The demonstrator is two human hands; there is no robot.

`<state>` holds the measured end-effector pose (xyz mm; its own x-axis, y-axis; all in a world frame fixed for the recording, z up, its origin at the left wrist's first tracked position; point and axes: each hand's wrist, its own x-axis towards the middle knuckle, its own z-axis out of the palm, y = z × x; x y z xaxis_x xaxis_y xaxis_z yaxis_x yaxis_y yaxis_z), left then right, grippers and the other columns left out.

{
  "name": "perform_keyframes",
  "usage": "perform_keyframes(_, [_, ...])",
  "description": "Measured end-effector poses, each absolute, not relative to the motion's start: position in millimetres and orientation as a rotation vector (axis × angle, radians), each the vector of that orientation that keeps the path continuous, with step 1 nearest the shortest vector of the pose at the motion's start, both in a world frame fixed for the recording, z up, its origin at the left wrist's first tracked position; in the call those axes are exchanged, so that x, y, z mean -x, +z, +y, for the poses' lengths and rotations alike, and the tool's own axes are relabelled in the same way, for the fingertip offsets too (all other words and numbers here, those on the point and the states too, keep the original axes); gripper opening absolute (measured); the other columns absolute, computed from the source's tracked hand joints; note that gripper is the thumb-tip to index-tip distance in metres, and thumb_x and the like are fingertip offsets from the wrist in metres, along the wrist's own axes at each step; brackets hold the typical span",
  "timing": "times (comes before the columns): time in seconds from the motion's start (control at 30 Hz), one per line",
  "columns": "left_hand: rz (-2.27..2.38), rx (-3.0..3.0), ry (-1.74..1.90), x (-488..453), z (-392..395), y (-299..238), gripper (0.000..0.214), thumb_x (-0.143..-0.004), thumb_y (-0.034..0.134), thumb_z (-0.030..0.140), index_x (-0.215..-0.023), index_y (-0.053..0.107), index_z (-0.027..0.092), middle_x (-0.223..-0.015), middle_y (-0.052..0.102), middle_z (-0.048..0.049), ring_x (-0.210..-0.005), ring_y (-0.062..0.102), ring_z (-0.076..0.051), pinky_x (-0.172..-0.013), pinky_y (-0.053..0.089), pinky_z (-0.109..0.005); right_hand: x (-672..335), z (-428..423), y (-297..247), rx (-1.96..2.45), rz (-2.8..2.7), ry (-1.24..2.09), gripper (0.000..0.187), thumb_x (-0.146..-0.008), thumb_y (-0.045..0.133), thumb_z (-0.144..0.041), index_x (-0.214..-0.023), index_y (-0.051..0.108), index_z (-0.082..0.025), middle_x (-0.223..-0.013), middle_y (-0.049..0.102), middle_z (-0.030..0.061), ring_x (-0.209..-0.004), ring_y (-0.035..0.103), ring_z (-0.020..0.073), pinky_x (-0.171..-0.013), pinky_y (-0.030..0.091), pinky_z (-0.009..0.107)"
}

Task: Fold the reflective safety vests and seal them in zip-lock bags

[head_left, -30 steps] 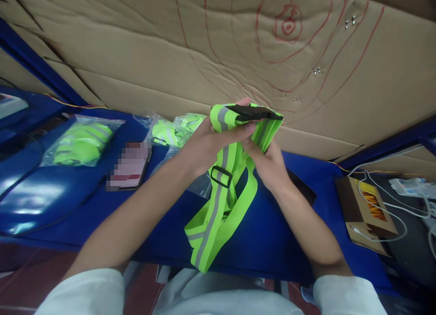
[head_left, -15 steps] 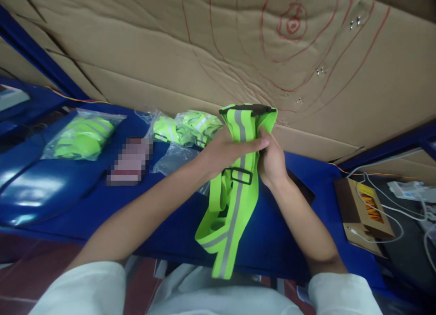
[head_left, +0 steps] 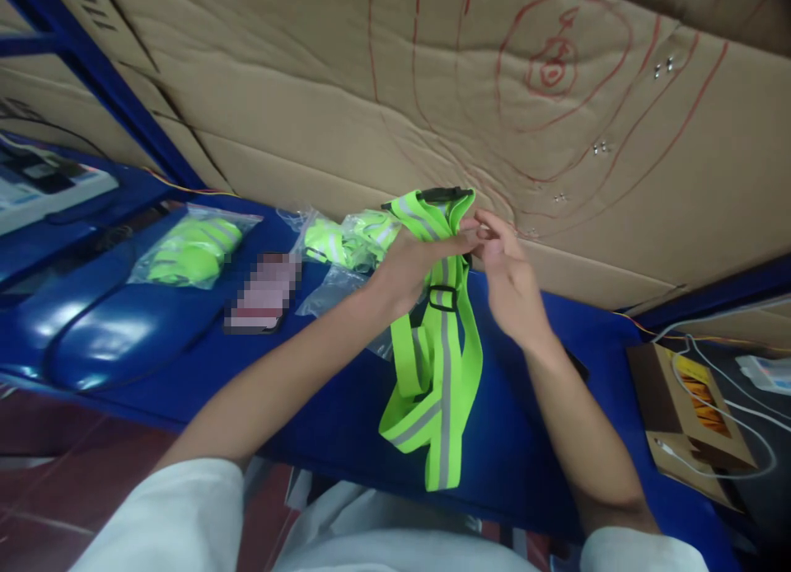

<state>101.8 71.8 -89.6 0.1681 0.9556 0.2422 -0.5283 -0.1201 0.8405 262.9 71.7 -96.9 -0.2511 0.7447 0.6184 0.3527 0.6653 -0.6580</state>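
Observation:
A neon-green reflective harness (head_left: 446, 391) of elastic straps with a grey stripe hangs in folds in front of me. A black slide buckle (head_left: 443, 298) sits on its front strap, and a dark band runs across its top. My left hand (head_left: 404, 271) is closed round the bundled straps below that top, thumb pointing right. At the right edge of the bundle my right hand (head_left: 510, 279) has its fingers bent in close to the left thumb tip, pinching at the strap's edge. The exact contact there is partly hidden.
Bagged green harnesses (head_left: 194, 249) lie on the blue table (head_left: 346, 399) to the left, more (head_left: 346, 241) behind my left hand. A blurred-out phone (head_left: 263, 296), an empty plastic bag (head_left: 330, 290) and an open cardboard box (head_left: 692, 415) with white cables lie around. Cardboard (head_left: 297, 119) walls the back.
The view has shifted, so things sit further right. My right hand has loosened from its wrap round the straps to fingertips at their edge. The right strap hangs looser, bowed outward.

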Motion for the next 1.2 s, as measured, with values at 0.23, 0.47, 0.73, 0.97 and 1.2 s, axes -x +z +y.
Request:
perform_keyframes(0.23, [0.469,-1.081,1.190,-101.2,69.2,-86.1,0.045,-0.064,0.093,0.018,-0.107,0.078,0.020,-0.113,0.078,-0.0052,-0.114,0.071,-0.027,-0.104,0.051,-0.040,-290.3,76.0,-75.8,0.842,-1.829,0.513,0.054,-0.101,0.057,-0.062,-0.148,0.055,-0.036,-0.147,0.062,0.0069,-0.128,0.065,0.0269,-0.104,0.058,0.047])
perform_keyframes(0.47, [0.525,-1.066,1.085,-106.0,64.0,-95.2,0.052,-0.057,0.100,0.018,-0.102,0.073,0.018,-0.101,0.076,-0.0027,-0.099,0.072,-0.021,-0.087,0.055,-0.032,-296.3,64.8,-56.7,0.800,-2.064,0.347,0.030,-0.102,0.065,-0.039,-0.129,0.072,-0.030,-0.132,0.073,0.0049,-0.126,0.066,0.0229,-0.111,0.053,0.043])
perform_keyframes(0.73, [0.386,-0.864,0.751,-107.9,70.7,-105.9,0.052,-0.064,0.098,0.050,-0.098,0.077,0.017,-0.090,0.076,-0.0062,-0.078,0.072,-0.017,-0.071,0.058,-0.027,-295.7,65.5,-63.2,0.904,-2.037,0.189,0.027,-0.103,0.062,-0.041,-0.115,0.080,-0.026,-0.112,0.078,0.0075,-0.106,0.072,0.0232,-0.096,0.057,0.039])
perform_keyframes(0.97, [0.542,-1.078,0.619,-113.9,59.5,-114.5,0.031,-0.062,0.097,0.024,-0.085,0.078,0.017,-0.083,0.075,-0.0022,-0.075,0.069,-0.016,-0.074,0.056,-0.027,-312.3,72.5,-58.2,0.981,-2.151,0.822,0.041,-0.101,0.059,-0.057,-0.121,0.078,-0.027,-0.127,0.075,0.0063,-0.115,0.070,0.0234,-0.100,0.057,0.037])
perform_keyframes(1.2, [0.501,-1.082,0.669,-114.9,59.8,-115.7,0.039,-0.059,0.097,0.015,-0.092,0.077,0.016,-0.085,0.075,-0.0010,-0.077,0.070,-0.014,-0.072,0.057,-0.026,-315.6,75.4,-60.4,1.013,-2.260,1.151,0.046,-0.080,0.082,-0.057,-0.110,0.074,-0.023,-0.104,0.076,0.0026,-0.091,0.070,0.0206,-0.077,0.057,0.030])
